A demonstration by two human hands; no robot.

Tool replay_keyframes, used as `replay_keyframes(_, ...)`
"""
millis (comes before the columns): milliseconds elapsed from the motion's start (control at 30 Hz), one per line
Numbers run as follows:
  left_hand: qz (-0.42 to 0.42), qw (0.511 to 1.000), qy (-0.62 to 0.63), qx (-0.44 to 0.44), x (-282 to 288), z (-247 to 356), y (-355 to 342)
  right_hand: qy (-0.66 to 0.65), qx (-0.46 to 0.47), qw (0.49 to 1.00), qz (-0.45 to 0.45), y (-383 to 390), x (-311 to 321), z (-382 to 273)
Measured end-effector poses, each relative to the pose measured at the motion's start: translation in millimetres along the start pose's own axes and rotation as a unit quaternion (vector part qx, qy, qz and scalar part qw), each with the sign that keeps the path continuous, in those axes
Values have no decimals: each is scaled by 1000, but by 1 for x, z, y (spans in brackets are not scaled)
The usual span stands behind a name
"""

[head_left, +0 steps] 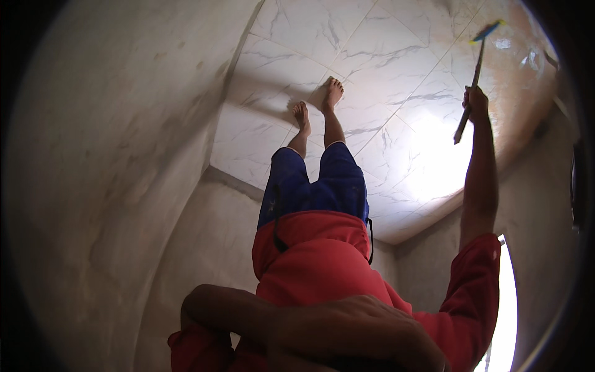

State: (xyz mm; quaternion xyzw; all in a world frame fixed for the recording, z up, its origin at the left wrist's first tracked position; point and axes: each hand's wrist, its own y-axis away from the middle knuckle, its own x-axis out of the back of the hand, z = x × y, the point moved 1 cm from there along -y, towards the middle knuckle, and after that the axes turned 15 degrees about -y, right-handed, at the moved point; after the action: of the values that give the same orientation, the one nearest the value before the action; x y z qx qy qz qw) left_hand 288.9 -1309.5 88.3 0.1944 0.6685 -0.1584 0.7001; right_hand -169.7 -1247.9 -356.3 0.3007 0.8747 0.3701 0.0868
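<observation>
My right hand (476,102) is closed around the handle (461,124) of a long tool with a small blue-and-yellow head (487,31), held out at the upper right over marble-patterned white floor tiles (378,87). My left arm lies bent across my red shirt at the bottom, with the back of my left hand (365,322) in shadow; its fingers are not clear. My bare feet (333,93) stand on the tiles at the top middle.
A rough grey plastered wall (105,161) runs along the left, and more plastered walls (427,260) meet behind me. A bright opening (503,297) shows at the lower right. Glare lights part of the tiles, and a brownish smeared area (520,68) lies at the upper right.
</observation>
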Motion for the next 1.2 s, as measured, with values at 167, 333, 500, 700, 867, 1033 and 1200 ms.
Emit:
replay_keyframes(167,-16,998,7,-63,-8,6,-2,87,-51,995,17,166,-114,19)
replay_keyframes(333,-60,998,-11,-33,6,31,22,64,-320,915,-237,302,-236,168)
replay_keyframes(500,28,997,-18,-66,24,53,7,236,-256,767,-539,297,-398,297)
replay_keyframes(700,35,995,-54,-82,35,83,34,145,-234,898,-342,120,-288,289)
replay_keyframes(867,8,996,-39,-76,30,95,53,18,-142,988,50,18,-169,75)
replay_keyframes(1033,-24,998,3,-53,20,102,76,-61,-7,998,-20,75,-102,73)
replay_keyframes(1200,-32,999,11,-33,11,89,91,123,-208,961,-135,271,-230,158)
